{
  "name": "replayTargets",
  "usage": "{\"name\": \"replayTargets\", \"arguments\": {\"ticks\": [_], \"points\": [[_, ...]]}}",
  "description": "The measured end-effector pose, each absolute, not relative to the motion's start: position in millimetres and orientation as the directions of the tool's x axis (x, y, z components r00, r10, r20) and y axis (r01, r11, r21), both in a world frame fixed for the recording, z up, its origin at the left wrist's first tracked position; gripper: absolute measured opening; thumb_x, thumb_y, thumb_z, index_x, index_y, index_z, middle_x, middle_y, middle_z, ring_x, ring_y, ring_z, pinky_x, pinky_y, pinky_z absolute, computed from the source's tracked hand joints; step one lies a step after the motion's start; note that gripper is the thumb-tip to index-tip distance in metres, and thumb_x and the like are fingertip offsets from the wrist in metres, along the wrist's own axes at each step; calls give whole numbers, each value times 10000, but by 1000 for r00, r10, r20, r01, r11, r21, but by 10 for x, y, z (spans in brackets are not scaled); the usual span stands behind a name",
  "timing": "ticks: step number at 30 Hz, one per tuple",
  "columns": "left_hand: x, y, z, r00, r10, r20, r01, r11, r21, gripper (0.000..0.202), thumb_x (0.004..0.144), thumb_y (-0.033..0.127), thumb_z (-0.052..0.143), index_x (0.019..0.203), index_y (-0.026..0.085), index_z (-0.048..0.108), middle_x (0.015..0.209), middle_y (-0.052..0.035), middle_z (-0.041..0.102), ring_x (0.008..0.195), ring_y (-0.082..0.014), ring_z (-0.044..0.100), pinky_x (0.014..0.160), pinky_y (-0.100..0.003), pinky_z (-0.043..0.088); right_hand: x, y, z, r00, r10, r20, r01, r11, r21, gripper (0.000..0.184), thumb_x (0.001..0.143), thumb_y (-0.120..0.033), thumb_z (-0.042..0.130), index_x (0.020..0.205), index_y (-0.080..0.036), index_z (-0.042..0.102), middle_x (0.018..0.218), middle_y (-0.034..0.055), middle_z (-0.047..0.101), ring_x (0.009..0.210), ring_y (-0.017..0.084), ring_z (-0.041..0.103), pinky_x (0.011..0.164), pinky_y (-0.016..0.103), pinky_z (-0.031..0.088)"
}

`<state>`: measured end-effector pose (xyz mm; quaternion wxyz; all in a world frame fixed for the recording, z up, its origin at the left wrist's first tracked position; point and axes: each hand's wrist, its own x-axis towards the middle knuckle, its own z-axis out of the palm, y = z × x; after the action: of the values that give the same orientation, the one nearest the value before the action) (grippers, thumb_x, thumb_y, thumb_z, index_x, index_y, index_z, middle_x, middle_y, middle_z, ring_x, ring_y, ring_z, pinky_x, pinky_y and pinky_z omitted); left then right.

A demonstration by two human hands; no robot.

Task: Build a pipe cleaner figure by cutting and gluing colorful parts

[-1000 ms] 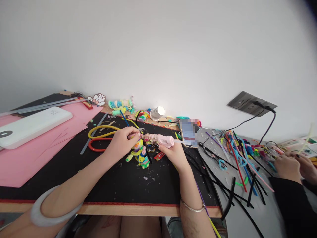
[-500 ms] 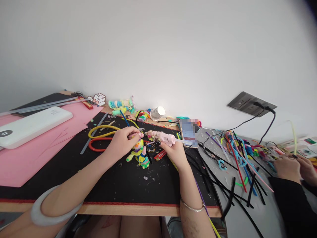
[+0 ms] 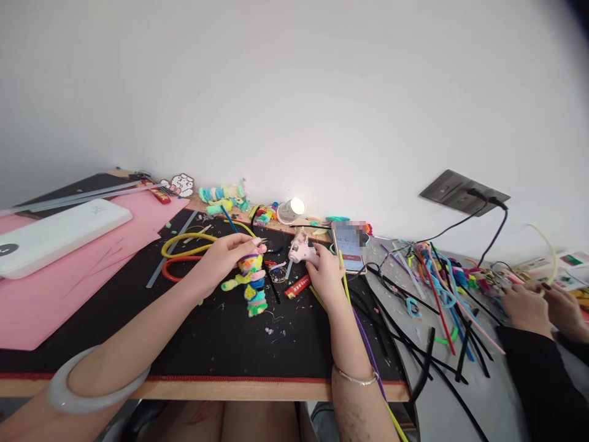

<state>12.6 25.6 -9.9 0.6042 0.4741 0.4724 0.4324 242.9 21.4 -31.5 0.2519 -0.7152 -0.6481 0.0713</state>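
Observation:
My left hand (image 3: 230, 253) is closed, pinching the top of a small doll (image 3: 255, 288) made of fuzzy, many-coloured pipe cleaners. The doll hangs below the fingers over the black mat, its yellow-green arm sticking out to the left. A thin pointed metal tip (image 3: 263, 240) shows beside these fingertips; what it belongs to is hidden. To the right, my right hand (image 3: 327, 273) is wrapped round the handle of a pale pink hot glue gun (image 3: 301, 250). A clear glue stick (image 3: 289, 269) pokes out of its rear, towards me. Gun and doll are apart.
A red wrapper (image 3: 298, 286) and a phone (image 3: 348, 248) lie near my right hand. Behind are a paper cup (image 3: 291, 210) and pipe-cleaner pieces (image 3: 223, 195). At left rest a white power bank (image 3: 64, 236) and pink sheets (image 3: 50, 307). A co-worker's hands (image 3: 527, 310) are at right.
The glue gun has swung away from the doll; its rear end now points towards me instead of right. The doll has moved slightly left and hangs straighter.

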Motion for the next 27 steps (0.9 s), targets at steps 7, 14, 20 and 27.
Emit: {"name": "replayTargets", "arguments": {"ticks": [7, 14, 20, 27], "points": [[85, 271, -76, 90, 993, -71, -29, 74, 997, 336, 726, 488, 631, 830, 168, 634, 748, -23, 615, 494, -61, 427, 452, -207, 369, 2293, 119, -167, -122, 898, 422, 835, 323, -446, 108, 778, -234, 576, 815, -238, 678, 1105, 60, 564, 1073, 251, 436, 917, 425, 318], [105, 260, -66, 84, 996, -42, 3, 42, 999, 341, 728, 492, 617, 829, 167, 646, 767, -36, 634, 476, -66, 432, 441, -219, 368, 2149, 89, -225, -293, 885, 362, 840, 419, -346, 82, 740, -203, 664, 776, -270, 693, 1146, 28, 551, 1121, 269, 379, 892, 443, 318], [113, 249, -47, 75, 997, -26, 69, 20, 997, 349, 714, 512, 616, 812, 180, 656, 780, -49, 665, 554, -116, 517, 491, -248, 409, 2070, 93, -210, -301, 893, 334, 874, 399, -279, 91, 744, -174, 652, 725, -256, 687, 1114, 39, 565, 1104, 285, 390, 841, 465, 309], [101, 255, -53, 70, 997, -23, 98, 16, 995, 344, 733, 511, 598, 836, 188, 659, 785, -51, 665, 567, -125, 529, 508, -259, 415, 2103, 111, -206, -198, 906, 374, 792, 373, -483, 116, 761, -170, 622, 748, -250, 704, 1059, 41, 578, 1028, 242, 438, 872, 419, 343]]}}
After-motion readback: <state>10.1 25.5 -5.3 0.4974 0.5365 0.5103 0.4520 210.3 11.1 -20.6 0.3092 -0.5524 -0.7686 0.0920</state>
